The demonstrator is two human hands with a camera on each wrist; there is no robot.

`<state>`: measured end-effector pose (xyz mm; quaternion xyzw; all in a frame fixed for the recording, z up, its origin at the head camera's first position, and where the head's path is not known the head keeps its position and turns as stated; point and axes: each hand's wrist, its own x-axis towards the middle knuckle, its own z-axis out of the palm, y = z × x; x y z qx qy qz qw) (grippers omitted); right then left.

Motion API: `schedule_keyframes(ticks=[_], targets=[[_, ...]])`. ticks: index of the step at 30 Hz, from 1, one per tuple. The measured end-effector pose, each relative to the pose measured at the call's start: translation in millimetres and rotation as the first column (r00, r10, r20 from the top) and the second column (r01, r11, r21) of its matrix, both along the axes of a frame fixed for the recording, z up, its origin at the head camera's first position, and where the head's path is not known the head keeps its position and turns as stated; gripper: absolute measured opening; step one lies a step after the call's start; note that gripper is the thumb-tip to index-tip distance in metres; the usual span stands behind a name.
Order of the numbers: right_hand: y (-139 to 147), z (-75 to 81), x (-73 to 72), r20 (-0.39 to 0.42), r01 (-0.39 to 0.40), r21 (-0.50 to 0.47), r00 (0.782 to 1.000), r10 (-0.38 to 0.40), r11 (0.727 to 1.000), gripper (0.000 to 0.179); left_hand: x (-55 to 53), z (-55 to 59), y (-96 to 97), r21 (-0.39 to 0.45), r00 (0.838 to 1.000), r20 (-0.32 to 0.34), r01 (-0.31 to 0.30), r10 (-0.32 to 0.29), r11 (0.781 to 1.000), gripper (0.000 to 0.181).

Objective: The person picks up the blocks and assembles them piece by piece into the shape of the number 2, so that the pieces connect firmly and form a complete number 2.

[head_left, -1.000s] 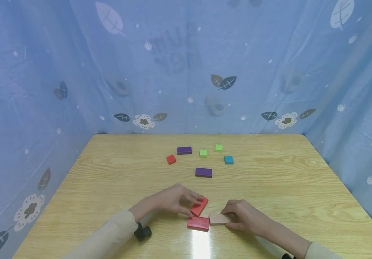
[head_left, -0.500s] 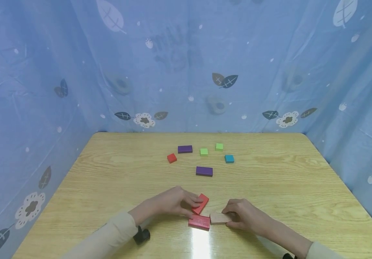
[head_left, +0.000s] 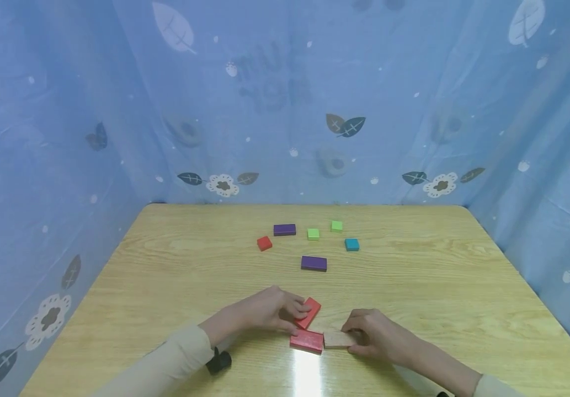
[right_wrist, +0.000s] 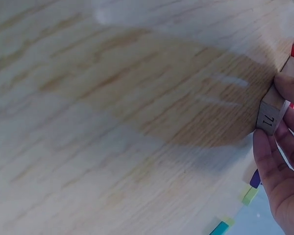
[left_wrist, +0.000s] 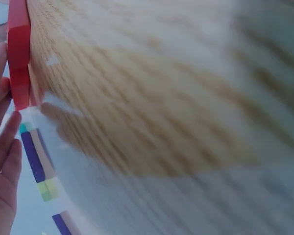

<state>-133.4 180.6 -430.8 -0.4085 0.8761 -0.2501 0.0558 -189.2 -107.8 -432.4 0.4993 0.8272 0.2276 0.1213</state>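
Note:
My right hand [head_left: 376,339] pinches a bare wooden block [head_left: 338,340] between thumb and fingers; the right wrist view shows "71" on the end of this wooden block [right_wrist: 270,115]. Its left end meets the right end of a red block [head_left: 307,342], flat on the table. Behind that one, a second red block [head_left: 309,312] lies slanted, its near corner at the first block's back edge. My left hand [head_left: 272,311] rests its fingertips on the slanted block, with the thumb at the front block's left back corner. Both red blocks [left_wrist: 18,36] stand at the left wrist view's edge.
Farther back on the table [head_left: 190,259] lie two purple blocks [head_left: 314,263], a small red block [head_left: 264,243], two light green blocks [head_left: 313,234] and a blue block [head_left: 351,245]. A blue patterned curtain [head_left: 285,110] hangs around the table's back and sides.
My right hand has drawn the wooden block slightly nearer, so its back edge lines up more closely with the front red block's. The left hand stays on the red blocks.

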Motion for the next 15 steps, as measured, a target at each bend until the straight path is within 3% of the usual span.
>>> schedule_keyframes(ticks=[5,10,15], targets=[[0,4.8,-2.3,0.038,-0.021,0.036,0.999,0.02,0.999,0.029,0.5,0.6,1.2,-0.01,1.0,-0.014,-0.001,0.0,1.0,0.041],[4,20.0,-5.6,0.087,-0.067,0.034,0.994,0.064,0.997,0.045,0.6,-1.2,2.0,0.016,1.0,0.022,0.001,-0.001,1.0,0.043],[13,43.4,-25.8,0.136,-0.083,0.014,0.987,0.08,0.996,0.041,0.5,-1.0,0.9,0.043,0.997,0.068,-0.022,0.019,0.999,0.042]])
